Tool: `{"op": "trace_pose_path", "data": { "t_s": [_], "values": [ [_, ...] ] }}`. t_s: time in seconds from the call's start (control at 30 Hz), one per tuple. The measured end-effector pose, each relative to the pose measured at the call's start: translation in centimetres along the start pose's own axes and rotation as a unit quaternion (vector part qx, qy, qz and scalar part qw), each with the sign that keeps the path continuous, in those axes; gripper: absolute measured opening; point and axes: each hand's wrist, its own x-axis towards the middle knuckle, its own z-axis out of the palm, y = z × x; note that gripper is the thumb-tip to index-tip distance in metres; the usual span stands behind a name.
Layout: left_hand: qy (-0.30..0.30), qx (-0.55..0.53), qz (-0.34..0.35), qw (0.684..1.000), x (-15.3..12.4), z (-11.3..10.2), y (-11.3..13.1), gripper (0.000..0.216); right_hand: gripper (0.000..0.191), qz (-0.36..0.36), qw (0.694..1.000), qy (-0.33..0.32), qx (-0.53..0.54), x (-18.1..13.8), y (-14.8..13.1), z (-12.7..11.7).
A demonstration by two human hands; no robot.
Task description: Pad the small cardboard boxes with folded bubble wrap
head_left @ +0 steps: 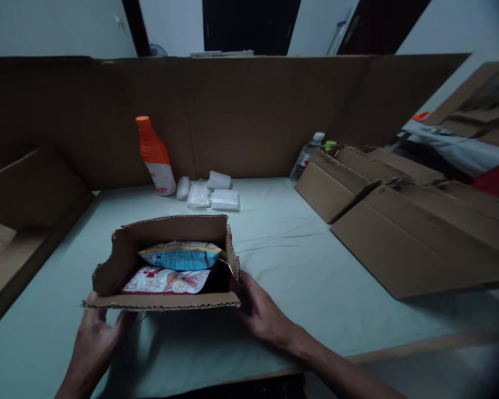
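Observation:
An open-topped cardboard box (172, 302) with rough-cut edges is between my two hands, near the front of the table. Inside it lie a blue and yellow packet (185, 257) and a white and red packet (166, 281); a dark red flap or packet shows at the right end. My left hand (97, 330) grips the box at its near left corner, thumb below the rim. On the right side, my right hand (260, 310) is closed against the box wall, with its fingertips partly hidden behind the cardboard.
Several bubble-wrapped items (224, 199) lie beside an orange and white bottle (156, 158) at the back. A clear bottle (306, 158) stands behind cardboard boxes (403, 244) on the right. A cardboard wall (249, 111) closes off the back; another cardboard piece (33, 188) stands left.

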Motion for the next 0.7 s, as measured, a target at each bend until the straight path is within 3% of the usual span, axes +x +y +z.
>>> {"op": "trace_pose_path", "data": {
  "t_s": [0.07,0.13,0.4,0.7],
  "values": [
    [-0.06,0.029,-0.038,0.997,1.2,1.6,-0.4,0.059,0.072,0.016,1.0,0.002,0.027,1.6,-0.8,0.4],
    [-0.079,0.009,-0.047,0.996,2.4,2.9,-0.1,0.056,0.064,0.022,0.999,0.01,0.042,3.7,-1.3,0.4],
    [-0.009,-0.048,-0.016,0.999,8.1,8.0,3.6,0.065,0.046,0.003,0.998,0.031,0.061,14.3,0.3,-2.4],
    [0.011,-0.06,-0.024,0.998,9.7,10.3,3.8,0.062,0.054,0.016,0.997,0.049,0.054,16.3,3.2,-2.6]
  ]
}}
